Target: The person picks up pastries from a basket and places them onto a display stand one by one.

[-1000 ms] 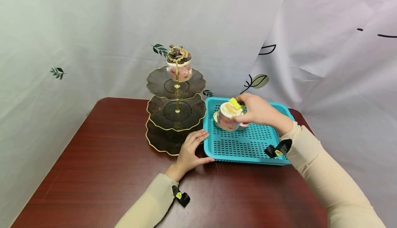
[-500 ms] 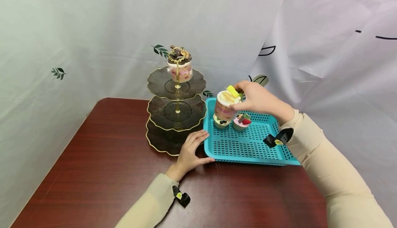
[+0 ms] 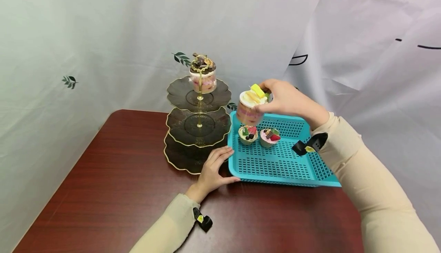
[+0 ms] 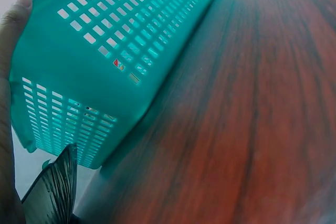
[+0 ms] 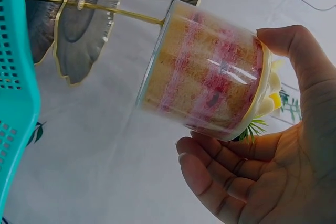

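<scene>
My right hand (image 3: 284, 100) pinches a clear cake cup (image 3: 249, 113) by its upper rim, thumb on one side and fingers on the other. Pink and yellow layers show through its wall in the right wrist view, with cream and yellow fruit on top. The cup hangs above the back left of a turquoise basket (image 3: 275, 177). Inside the basket, below the cup, sit two small fruit-topped cupcakes, a cream one (image 3: 247, 140) and a pink one (image 3: 268, 142). With fingers and thumb spread, my left hand (image 3: 211, 174) rests on the basket's near left corner.
Left of the basket stands a three-tier dark stand with gold edges (image 3: 186, 128). A chocolate-topped cake cup (image 3: 204, 81) is on its top tier, behind the gold post and ring handle. The reddish-brown table (image 3: 113, 176) extends leftward. A pale curtain (image 3: 131, 35) hangs behind.
My right hand has lifted the cake cup up out of the basket and slightly left, uncovering the two cupcakes. The left hand has stayed at the basket's corner.
</scene>
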Tool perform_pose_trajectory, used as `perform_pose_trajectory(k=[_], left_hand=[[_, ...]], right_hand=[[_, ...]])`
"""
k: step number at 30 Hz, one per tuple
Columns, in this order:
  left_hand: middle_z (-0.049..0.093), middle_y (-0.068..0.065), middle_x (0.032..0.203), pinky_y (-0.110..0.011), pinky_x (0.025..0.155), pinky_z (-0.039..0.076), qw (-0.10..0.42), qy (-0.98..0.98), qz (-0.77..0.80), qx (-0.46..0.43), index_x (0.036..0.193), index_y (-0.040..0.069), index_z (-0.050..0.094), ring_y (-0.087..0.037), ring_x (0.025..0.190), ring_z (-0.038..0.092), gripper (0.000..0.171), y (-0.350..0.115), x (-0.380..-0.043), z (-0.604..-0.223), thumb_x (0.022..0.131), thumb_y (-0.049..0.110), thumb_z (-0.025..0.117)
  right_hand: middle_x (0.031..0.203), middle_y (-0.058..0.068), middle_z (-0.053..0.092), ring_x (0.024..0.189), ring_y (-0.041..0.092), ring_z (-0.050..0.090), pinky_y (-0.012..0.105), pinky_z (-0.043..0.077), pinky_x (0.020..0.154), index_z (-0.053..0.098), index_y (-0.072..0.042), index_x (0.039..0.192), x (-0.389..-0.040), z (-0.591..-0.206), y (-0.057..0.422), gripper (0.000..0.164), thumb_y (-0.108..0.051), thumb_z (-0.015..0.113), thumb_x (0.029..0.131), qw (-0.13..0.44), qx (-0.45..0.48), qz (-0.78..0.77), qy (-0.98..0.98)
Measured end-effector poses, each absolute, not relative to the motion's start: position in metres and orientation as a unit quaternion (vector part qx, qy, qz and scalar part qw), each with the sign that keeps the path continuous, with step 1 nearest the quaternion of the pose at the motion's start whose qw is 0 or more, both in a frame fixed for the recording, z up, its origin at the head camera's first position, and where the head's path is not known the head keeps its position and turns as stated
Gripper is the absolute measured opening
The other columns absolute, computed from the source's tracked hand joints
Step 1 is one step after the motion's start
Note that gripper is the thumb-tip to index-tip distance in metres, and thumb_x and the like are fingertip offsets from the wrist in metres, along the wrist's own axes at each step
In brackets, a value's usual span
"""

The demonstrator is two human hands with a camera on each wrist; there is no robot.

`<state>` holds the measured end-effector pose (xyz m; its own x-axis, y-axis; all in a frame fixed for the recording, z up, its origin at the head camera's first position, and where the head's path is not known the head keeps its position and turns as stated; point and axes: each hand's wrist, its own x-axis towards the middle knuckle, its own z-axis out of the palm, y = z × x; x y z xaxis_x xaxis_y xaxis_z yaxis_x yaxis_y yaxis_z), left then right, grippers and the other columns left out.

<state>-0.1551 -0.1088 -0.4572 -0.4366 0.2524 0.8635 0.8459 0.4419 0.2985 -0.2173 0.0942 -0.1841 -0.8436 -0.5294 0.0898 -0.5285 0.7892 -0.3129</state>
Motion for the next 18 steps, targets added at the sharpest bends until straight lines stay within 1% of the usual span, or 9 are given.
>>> perform_pose_trajectory(k=[4, 10, 14, 18], left_hand=[[0.062, -0.015, 0.123, -0.037, 0.101, 0.048, 0.386, -0.755, -0.385, -0.365, 0.124, 0.000, 0.062, -0.031, 0.119, 0.055, 0.079, -0.109, -0.155, -0.458, 0.076, 0.063, 0.067], [0.062, -0.015, 0.124, -0.037, 0.102, 0.048, 0.386, -0.754, -0.386, -0.366, 0.124, 0.000, 0.062, -0.031, 0.118, 0.056, 0.079, -0.109, -0.155, -0.459, 0.076, 0.063, 0.067], [0.062, -0.015, 0.124, -0.036, 0.102, 0.047, 0.384, -0.756, -0.385, -0.365, 0.123, -0.001, 0.062, -0.031, 0.118, 0.056, 0.079, -0.109, -0.154, -0.458, 0.077, 0.064, 0.065], [0.062, -0.015, 0.124, -0.037, 0.102, 0.048, 0.385, -0.755, -0.385, -0.365, 0.120, -0.002, 0.063, -0.031, 0.119, 0.055, 0.079, -0.109, -0.154, -0.456, 0.076, 0.063, 0.067]], right_hand=[[0.108, 0.015, 0.064, 0.093, 0.025, 0.057, 0.036, 0.047, 0.080, 0.058, 0.002, 0.120, -0.221, -0.176, 0.088, 0.053, -0.030, 0.069, 0.079, -0.002, -0.281, -0.169, 0.945], [0.107, 0.014, 0.064, 0.093, 0.025, 0.056, 0.034, 0.046, 0.078, 0.059, 0.000, 0.119, -0.226, -0.169, 0.077, 0.052, -0.033, 0.067, 0.079, -0.009, -0.287, -0.165, 0.944], [0.106, 0.014, 0.064, 0.092, 0.025, 0.056, 0.033, 0.045, 0.077, 0.059, 0.001, 0.118, -0.229, -0.165, 0.072, 0.052, -0.033, 0.066, 0.079, -0.008, -0.290, -0.164, 0.943], [0.104, 0.013, 0.063, 0.090, 0.024, 0.054, 0.031, 0.044, 0.074, 0.059, -0.001, 0.117, -0.231, -0.160, 0.066, 0.049, -0.033, 0.066, 0.080, -0.005, -0.289, -0.165, 0.943]])
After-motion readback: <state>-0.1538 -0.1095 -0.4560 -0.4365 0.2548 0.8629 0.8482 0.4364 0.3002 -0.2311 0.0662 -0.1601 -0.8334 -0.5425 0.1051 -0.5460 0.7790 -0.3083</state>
